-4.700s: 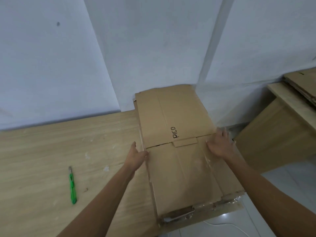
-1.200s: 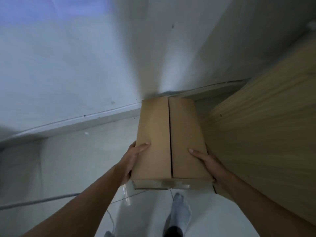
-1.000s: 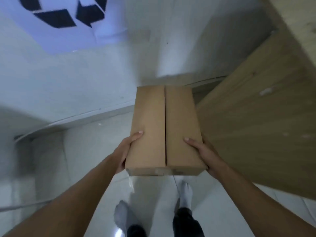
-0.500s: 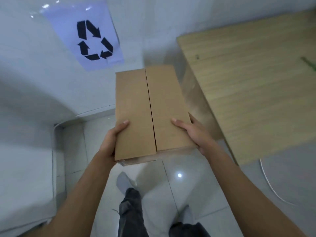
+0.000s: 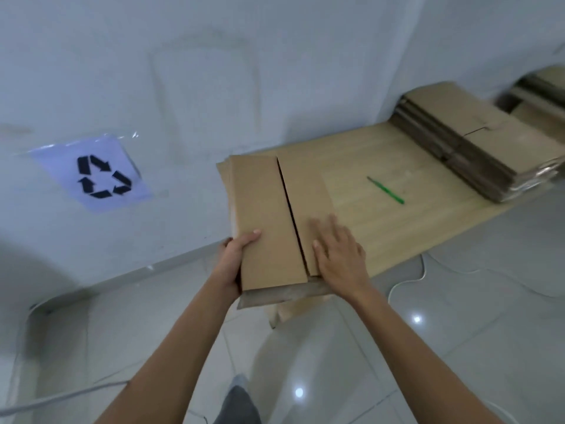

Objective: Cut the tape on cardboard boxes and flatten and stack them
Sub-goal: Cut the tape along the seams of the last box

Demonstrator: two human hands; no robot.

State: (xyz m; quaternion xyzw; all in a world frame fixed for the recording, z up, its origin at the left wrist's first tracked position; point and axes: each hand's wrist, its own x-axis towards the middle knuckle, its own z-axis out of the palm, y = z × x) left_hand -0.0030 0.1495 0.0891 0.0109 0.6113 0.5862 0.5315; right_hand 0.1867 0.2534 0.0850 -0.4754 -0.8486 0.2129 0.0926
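Note:
A closed brown cardboard box (image 5: 269,218) with a dark seam down its top lies on the left end of the wooden table (image 5: 397,228). My left hand (image 5: 235,261) grips its near left corner, thumb on top. My right hand (image 5: 339,255) lies flat on the box's right flap with straight, spread fingers. A green box cutter (image 5: 385,190) lies on the table to the right of the box. A stack of flattened boxes (image 5: 477,142) sits at the table's far right end.
A recycling sign (image 5: 91,175) is taped to the white wall on the left. More flattened cardboard (image 5: 544,93) lies at the far right. A white cable (image 5: 406,280) runs over the tiled floor below the table edge. My leg (image 5: 238,402) shows at the bottom.
The box has gone from being carried above the floor to lying on the table's left end. My right hand has shifted from its side to flat on top.

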